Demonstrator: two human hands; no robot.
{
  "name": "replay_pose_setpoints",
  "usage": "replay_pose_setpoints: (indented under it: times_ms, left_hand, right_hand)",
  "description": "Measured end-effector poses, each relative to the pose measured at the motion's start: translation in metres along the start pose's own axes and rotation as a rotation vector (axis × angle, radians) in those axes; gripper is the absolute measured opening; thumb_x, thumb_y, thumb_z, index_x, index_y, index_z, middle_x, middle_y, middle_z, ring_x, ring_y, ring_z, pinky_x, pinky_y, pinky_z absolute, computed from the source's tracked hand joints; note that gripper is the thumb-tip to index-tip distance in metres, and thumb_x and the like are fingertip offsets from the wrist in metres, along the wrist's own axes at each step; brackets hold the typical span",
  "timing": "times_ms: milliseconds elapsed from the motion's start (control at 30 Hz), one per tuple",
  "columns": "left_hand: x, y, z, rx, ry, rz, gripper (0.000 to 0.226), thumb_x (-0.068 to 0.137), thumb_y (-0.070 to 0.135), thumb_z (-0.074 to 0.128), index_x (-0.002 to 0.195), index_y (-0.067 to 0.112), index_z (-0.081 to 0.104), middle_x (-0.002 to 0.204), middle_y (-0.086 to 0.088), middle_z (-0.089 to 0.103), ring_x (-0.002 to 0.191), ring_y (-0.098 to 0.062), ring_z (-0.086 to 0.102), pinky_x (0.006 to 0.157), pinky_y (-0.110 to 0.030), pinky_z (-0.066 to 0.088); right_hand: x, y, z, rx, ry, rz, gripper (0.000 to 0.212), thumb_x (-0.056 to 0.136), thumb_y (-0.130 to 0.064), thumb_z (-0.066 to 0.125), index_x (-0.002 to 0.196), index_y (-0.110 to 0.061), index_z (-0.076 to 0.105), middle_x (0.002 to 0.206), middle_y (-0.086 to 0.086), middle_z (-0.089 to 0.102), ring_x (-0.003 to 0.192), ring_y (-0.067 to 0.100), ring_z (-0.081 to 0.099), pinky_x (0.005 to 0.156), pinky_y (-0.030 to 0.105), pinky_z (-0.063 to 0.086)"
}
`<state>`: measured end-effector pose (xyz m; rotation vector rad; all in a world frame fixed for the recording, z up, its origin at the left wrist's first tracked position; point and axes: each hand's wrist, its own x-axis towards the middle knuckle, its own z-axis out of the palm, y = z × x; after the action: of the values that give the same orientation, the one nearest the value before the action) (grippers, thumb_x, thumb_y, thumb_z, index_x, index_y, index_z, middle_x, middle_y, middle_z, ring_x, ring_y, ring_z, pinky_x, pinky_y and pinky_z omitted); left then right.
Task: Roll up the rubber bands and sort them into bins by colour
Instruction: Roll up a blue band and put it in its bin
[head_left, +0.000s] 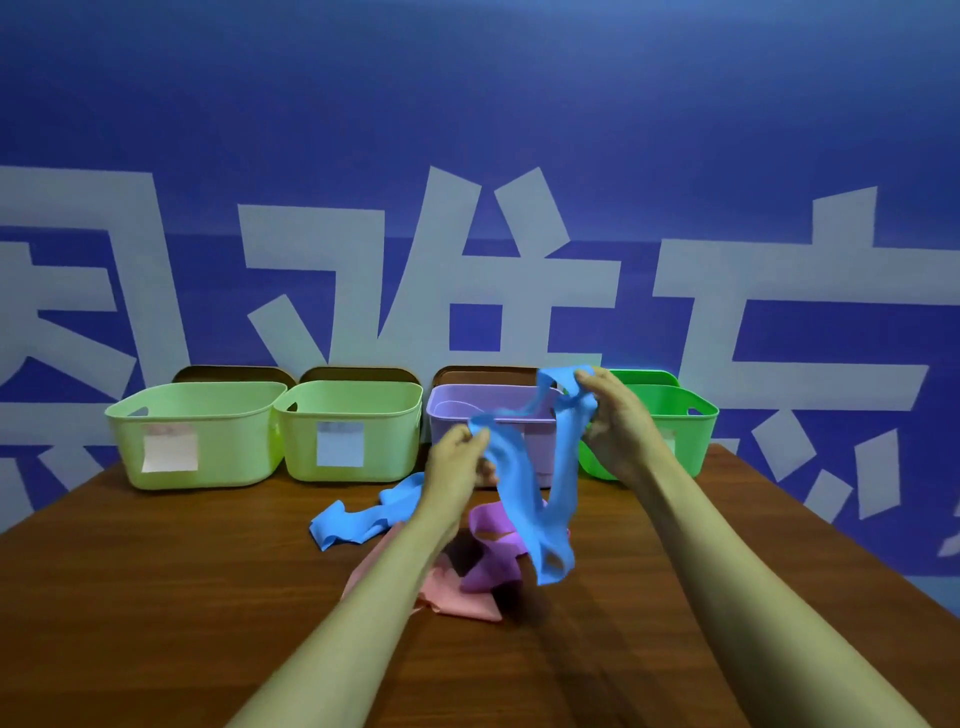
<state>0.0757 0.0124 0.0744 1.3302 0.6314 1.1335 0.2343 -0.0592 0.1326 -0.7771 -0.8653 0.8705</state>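
Held a blue band up off the table, thin, soft and stretchy, sagging in a long loop. Pinched one part in the left hand and bunched another in the right hand, at two o'clock from it, hands apart: probably to draw the strip straight before rolling. Had beneath it, at six o'clock, a purple band and a pink band, crumpled; at nine o'clock, a second blue band, flat and wavy. Faced, at twelve o'clock, smooth round-cornered plastic: two pale green bins, a lilac bin, a bright green bin.
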Motion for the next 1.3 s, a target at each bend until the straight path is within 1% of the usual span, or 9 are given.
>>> replay_pose_setpoints:
  times_ms: [67, 167, 233, 333, 500, 700, 933, 1067, 1300]
  left_hand:
    - [0.002, 0.027, 0.004, -0.176, -0.011, 0.076, 0.023, 0.097, 0.005, 0.047, 0.076, 0.013, 0.053, 0.061, 0.003, 0.053, 0.048, -0.006, 0.048, 0.052, -0.019, 0.049]
    - [0.004, 0.043, 0.000, 0.156, -0.160, 0.093, 0.026, 0.090, 0.004, 0.054, 0.067, 0.016, 0.056, 0.056, 0.009, 0.055, 0.051, -0.005, 0.048, 0.058, -0.024, 0.043]
    - [-0.002, 0.039, -0.009, 0.511, -0.385, -0.029, 0.009, 0.080, 0.007, 0.064, 0.084, 0.015, 0.066, 0.078, 0.006, 0.068, 0.073, -0.007, 0.060, 0.076, -0.031, 0.049]
    - [-0.014, 0.030, -0.014, 0.574, -0.478, -0.085, 0.057, 0.072, 0.016, 0.079, 0.122, 0.020, 0.053, 0.121, 0.006, 0.058, 0.111, -0.009, 0.055, 0.094, -0.024, 0.047]
    - [-0.022, 0.047, 0.003, 0.248, -0.290, 0.202, 0.047, 0.071, 0.039, 0.079, 0.113, 0.025, 0.064, 0.111, 0.006, 0.068, 0.106, -0.008, 0.061, 0.095, -0.028, 0.050]
    - [-0.021, 0.054, 0.014, 0.079, -0.094, 0.202, 0.012, 0.093, 0.019, 0.059, 0.093, 0.019, 0.071, 0.096, -0.006, 0.073, 0.094, -0.019, 0.068, 0.093, -0.043, 0.053]
    - [-0.022, 0.067, 0.012, 0.168, -0.222, 0.225, 0.021, 0.099, 0.017, 0.048, 0.109, 0.024, 0.065, 0.105, 0.003, 0.071, 0.100, -0.013, 0.066, 0.087, -0.030, 0.054]
    - [-0.028, 0.083, 0.014, 0.212, -0.214, 0.275, 0.022, 0.098, 0.019, 0.051, 0.115, 0.018, 0.064, 0.102, 0.002, 0.070, 0.092, -0.007, 0.064, 0.078, -0.023, 0.054]
    - [-0.040, 0.096, 0.016, 0.245, -0.223, 0.282, 0.012, 0.088, 0.019, 0.066, 0.099, 0.019, 0.063, 0.095, 0.000, 0.072, 0.087, -0.007, 0.068, 0.073, -0.021, 0.056]
  right_hand:
    - [-0.005, 0.002, -0.001, -0.078, 0.013, -0.016, 0.014, 0.093, -0.008, 0.051, 0.083, -0.014, 0.058, 0.071, -0.002, 0.065, 0.067, 0.009, 0.060, 0.066, 0.025, 0.041]
    - [-0.012, 0.007, -0.003, -0.082, -0.013, -0.014, 0.017, 0.092, -0.004, 0.048, 0.081, -0.014, 0.055, 0.069, -0.005, 0.064, 0.065, 0.006, 0.058, 0.067, 0.025, 0.037]
    - [-0.014, 0.009, -0.002, -0.122, -0.035, -0.029, 0.009, 0.086, -0.007, 0.056, 0.080, -0.015, 0.055, 0.066, -0.003, 0.062, 0.061, 0.009, 0.055, 0.065, 0.026, 0.036]
    - [-0.018, 0.010, 0.003, -0.178, -0.084, -0.015, 0.009, 0.076, -0.013, 0.064, 0.075, -0.016, 0.056, 0.069, 0.001, 0.060, 0.061, 0.013, 0.054, 0.060, 0.024, 0.041]
    - [-0.024, 0.011, 0.012, -0.259, -0.144, -0.128, 0.005, 0.082, -0.012, 0.064, 0.087, -0.010, 0.062, 0.080, -0.002, 0.069, 0.074, 0.010, 0.063, 0.068, 0.020, 0.050]
    - [-0.029, 0.007, 0.016, -0.356, -0.165, -0.166, 0.010, 0.076, -0.013, 0.071, 0.086, -0.013, 0.070, 0.090, 0.005, 0.073, 0.088, 0.018, 0.067, 0.080, 0.025, 0.053]
    - [-0.030, -0.012, 0.024, -0.473, -0.044, -0.224, 0.028, 0.083, -0.035, 0.066, 0.102, -0.015, 0.067, 0.093, -0.001, 0.068, 0.083, 0.012, 0.061, 0.075, 0.025, 0.053]
    - [-0.032, -0.027, 0.030, -0.597, -0.064, -0.309, 0.005, 0.088, -0.018, 0.067, 0.089, -0.014, 0.070, 0.080, -0.005, 0.067, 0.076, 0.003, 0.058, 0.073, 0.020, 0.047]
    - [-0.047, -0.045, 0.048, -0.617, -0.134, -0.379, 0.008, 0.089, -0.016, 0.065, 0.090, -0.009, 0.069, 0.081, -0.001, 0.067, 0.077, 0.004, 0.061, 0.071, 0.019, 0.051]
